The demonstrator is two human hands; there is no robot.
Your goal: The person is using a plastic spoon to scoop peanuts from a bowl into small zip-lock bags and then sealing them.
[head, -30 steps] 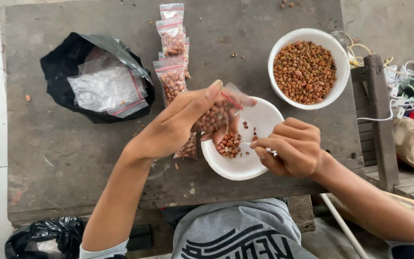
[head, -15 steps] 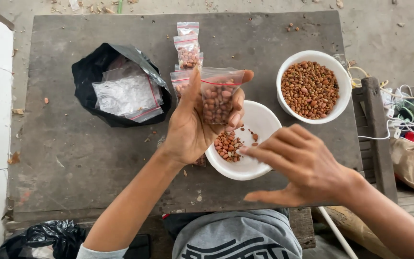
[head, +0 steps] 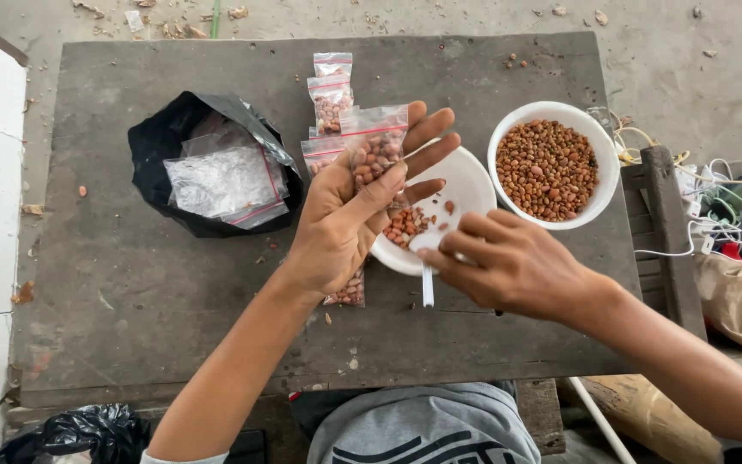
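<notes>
Grey, scuffed tabletop [head: 148,301] held a full white bowl [head: 599,193] of peanuts, with a shallower bowl [head: 465,185] just left of it holding a few. My left hand [head: 345,223] pinched a clear, red-striped pouch [head: 374,146] of peanuts above that shallow bowl. My right hand [head: 508,262] gripped a white spoon [head: 427,279] at its near rim. Bare wood lay leftward.

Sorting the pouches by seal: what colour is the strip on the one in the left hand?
Red, across the clear pouch near its top; head view.
</notes>
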